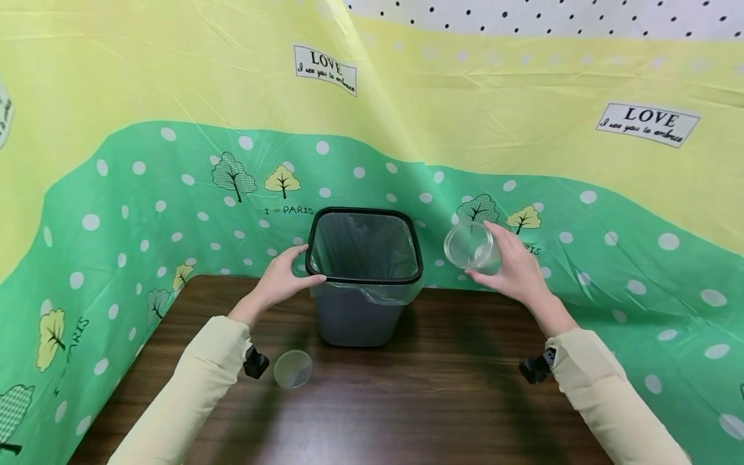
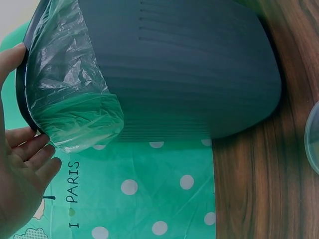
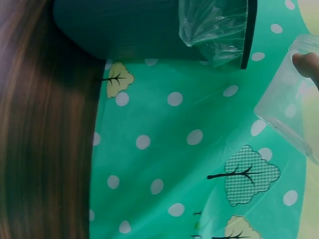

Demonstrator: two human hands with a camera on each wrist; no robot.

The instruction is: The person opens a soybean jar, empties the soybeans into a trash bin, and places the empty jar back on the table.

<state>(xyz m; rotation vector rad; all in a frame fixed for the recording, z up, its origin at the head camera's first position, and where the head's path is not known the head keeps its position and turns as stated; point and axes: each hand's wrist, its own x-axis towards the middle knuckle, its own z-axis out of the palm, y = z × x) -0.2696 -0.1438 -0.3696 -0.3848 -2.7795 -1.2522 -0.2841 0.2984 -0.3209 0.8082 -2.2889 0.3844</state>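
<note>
A grey trash bin with a black rim and a clear liner bag folded over its edge stands on the table. My left hand holds the bin's rim at its left side, thumb at the front corner and fingers farther back. To the right of the bin, my right hand grips a clear plastic jar in the air, tilted with a round end facing the head camera. In the right wrist view the jar looks transparent, with no contents visible. A round clear lid lies flat on the table.
The dark wooden table reaches back to a green and yellow patterned cloth hanging behind and at both sides. A black wrist camera sits on the left sleeve, another wrist camera on the right.
</note>
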